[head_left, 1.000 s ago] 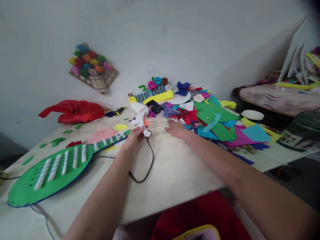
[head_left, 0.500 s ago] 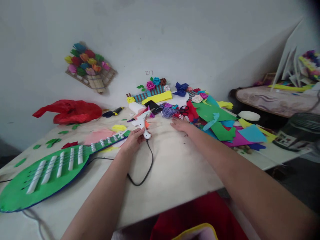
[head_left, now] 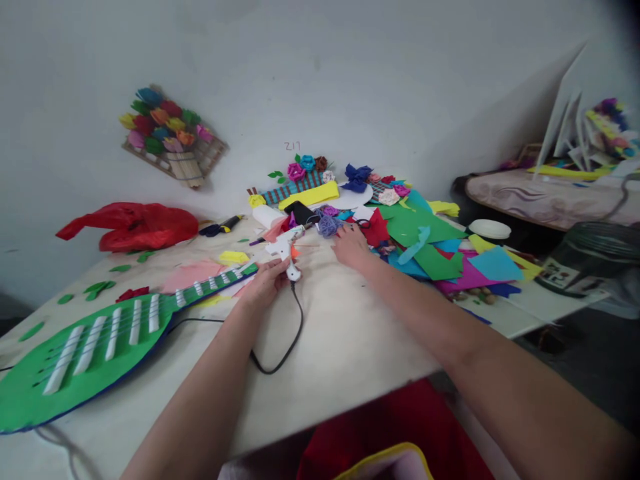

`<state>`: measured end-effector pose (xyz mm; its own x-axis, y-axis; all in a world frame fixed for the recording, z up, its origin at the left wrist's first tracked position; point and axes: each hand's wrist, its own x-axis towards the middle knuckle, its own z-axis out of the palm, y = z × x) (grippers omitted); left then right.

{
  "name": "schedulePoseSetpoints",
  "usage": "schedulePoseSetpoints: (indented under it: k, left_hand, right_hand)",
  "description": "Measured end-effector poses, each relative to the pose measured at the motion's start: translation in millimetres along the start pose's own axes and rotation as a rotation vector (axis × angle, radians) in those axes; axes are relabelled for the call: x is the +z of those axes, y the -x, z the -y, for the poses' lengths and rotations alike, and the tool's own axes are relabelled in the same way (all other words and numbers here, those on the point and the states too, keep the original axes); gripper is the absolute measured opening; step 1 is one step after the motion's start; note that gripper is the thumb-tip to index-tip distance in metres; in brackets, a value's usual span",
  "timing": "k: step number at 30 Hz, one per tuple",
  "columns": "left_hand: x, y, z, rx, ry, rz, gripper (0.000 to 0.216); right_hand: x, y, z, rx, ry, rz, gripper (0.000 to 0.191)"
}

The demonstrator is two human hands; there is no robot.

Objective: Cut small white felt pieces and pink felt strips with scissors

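My left hand (head_left: 270, 281) is closed on the handle of a white hot glue gun (head_left: 287, 251), whose black cord loops back over the table. To its left lies a green guitar-shaped cutout (head_left: 95, 360) with white bars and thin strings; its neck reaches close to my left wrist. My right hand (head_left: 351, 245) reaches forward with fingers stretched at the near edge of a tangle of lilac yarn (head_left: 329, 225). Dark scissors handles (head_left: 363, 223) show just beyond that hand. Its fingertips are partly lost among the yarn and scraps.
Coloured paper sheets (head_left: 425, 227) are heaped on the right, beside a white dish (head_left: 490, 229) and a large glass jar (head_left: 583, 260). A red plastic bag (head_left: 145, 225) and pliers (head_left: 223, 226) lie at the back left. Paper flowers (head_left: 296, 171) stand against the wall.
My right hand has moved forward and slightly left, from bare tabletop to the yarn and scissors. My left hand stays on the glue gun. The view has shifted slightly.
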<state>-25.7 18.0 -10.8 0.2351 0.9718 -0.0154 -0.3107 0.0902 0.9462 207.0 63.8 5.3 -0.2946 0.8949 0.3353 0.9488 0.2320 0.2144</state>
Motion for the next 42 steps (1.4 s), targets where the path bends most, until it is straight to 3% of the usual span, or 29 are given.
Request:
schedulePoseSetpoints:
  k: [4,7,13,16,20,24,30,36,42]
  left_hand:
    - [1,1,1,-0.013,-0.015,0.003,0.018]
    - [1,0,2,-0.014,-0.036,0.007,0.019]
    - [6,1,1,0.084,-0.175,-0.010,0.025]
    - [12,3,-4,0.149,-0.235,-0.088,0.030]
    - [16,4,-9,0.277,-0.205,-0.219,0.035]
    - [9,2,-6,0.303,-0.182,-0.297,0.037]
    - [-1,-3,1,0.283,-0.201,-0.283,0.037]
    - [-3,-4,1,0.308,-0.175,-0.350,0.040]
    - [-1,-4,-1,0.422,-0.105,-0.439,0.037]
  right_hand:
    - [22,3,-15,0.134,-0.001,0.123,0.047]
    - [22,1,-23,0.167,0.049,0.147,0.041]
    - [4,-2,-7,0.145,-0.063,-0.036,0.044]
    - [-1,-7,8,0.153,-0.153,-0.005,0.049]
    - [0,-21,24,0.051,-0.170,0.082,0.042]
    - [7,-36,34,-0.030,-0.138,0.115,0.034]
    - [12,-48,45,-0.134,-0.100,0.088,0.037]
    - [8,-45,46,-0.196,-0.087,0.064,0.036]
    - [14,-40,43,0.012,-0.163,0.045,0.038]
